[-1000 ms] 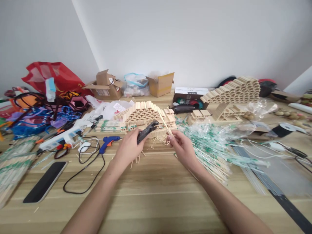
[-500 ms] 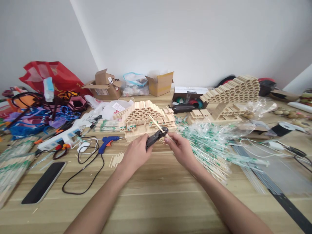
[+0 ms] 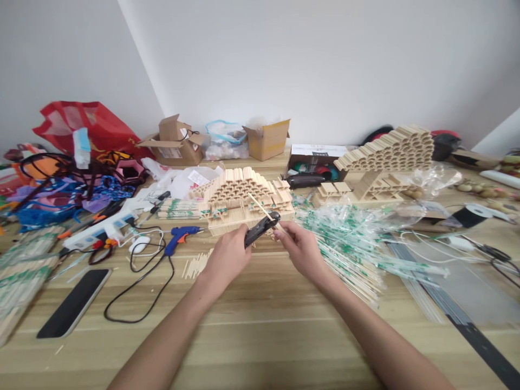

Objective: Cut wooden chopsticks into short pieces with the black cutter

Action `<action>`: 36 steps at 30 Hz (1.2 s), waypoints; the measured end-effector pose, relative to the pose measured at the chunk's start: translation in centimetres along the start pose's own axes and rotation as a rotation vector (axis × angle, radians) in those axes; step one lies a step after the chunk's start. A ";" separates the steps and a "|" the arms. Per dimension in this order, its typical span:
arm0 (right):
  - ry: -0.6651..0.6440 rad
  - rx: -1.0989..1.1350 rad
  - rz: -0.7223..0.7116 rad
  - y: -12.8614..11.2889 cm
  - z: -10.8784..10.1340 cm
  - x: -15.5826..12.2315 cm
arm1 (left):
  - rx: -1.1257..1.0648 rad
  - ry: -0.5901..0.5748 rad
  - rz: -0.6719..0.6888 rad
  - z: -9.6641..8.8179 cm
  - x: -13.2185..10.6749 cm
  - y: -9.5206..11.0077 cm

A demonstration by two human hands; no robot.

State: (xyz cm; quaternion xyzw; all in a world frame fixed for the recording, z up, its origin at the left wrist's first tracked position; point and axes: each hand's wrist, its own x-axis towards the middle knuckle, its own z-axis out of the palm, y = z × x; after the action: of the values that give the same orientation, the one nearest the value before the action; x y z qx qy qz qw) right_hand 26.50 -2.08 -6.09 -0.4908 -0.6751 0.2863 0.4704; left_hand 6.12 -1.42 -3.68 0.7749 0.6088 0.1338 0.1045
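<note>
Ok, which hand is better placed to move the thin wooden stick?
Right hand, probably: it pinches the thin wooden stick, while the left hand grips a black tool.

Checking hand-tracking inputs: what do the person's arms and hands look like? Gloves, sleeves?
The left arm and right arm are bare to the frame edge, with no sleeves, watch or cables. The left hand and right hand wear no gloves.

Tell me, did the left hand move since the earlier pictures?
Yes. The left hand moved right and slightly down, farther from the blue hot glue gun.
</note>
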 end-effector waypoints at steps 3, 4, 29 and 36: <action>-0.014 0.001 0.030 0.1 0.1 0.0 | 0.016 0.007 0.004 0.0 0.0 0.1; -0.021 -0.001 0.036 0.1 0.0 0.1 | 0.018 0.018 0.006 0.0 0.1 0.1; -0.174 0.058 0.107 1.0 -1.8 1.3 | -0.002 0.037 0.046 -0.1 0.2 -0.3; -0.058 0.038 0.150 0.5 -0.8 0.7 | -0.007 -0.003 0.034 0.2 0.0 0.1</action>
State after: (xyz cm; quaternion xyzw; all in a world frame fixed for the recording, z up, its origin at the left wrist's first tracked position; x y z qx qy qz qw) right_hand 27.34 -1.34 -5.94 -0.5224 -0.6442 0.3476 0.4374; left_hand 6.28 -1.44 -3.79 0.7851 0.5948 0.1366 0.1056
